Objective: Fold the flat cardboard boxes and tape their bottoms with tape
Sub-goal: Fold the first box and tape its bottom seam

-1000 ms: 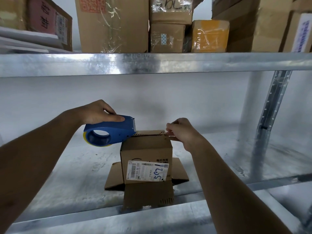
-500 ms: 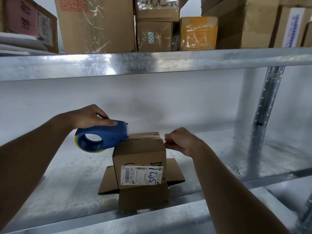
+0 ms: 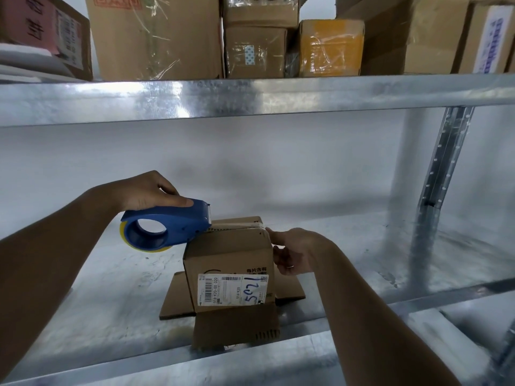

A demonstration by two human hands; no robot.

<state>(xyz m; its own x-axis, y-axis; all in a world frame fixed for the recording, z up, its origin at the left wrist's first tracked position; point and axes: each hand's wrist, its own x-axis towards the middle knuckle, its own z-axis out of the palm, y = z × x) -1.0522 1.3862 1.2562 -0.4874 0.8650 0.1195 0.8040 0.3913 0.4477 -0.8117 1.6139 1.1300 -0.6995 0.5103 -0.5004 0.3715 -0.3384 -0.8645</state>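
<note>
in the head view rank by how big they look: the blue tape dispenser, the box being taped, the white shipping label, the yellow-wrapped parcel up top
1. box being taped
2. blue tape dispenser and yellow-wrapped parcel: look alike, and the parcel sits farther back, so unranked
3. white shipping label

Head camera looks forward-down, close over shelf [image 3: 362, 246].

The right hand [image 3: 295, 253] slid from the cardboard box's [image 3: 228, 263] top edge down its right side.

One folded box [image 3: 228, 263] at 6 o'clock, one tape dispenser [image 3: 167, 227] at 8 o'clock, two hands, about seven boxes at 12 o'clock.
</note>
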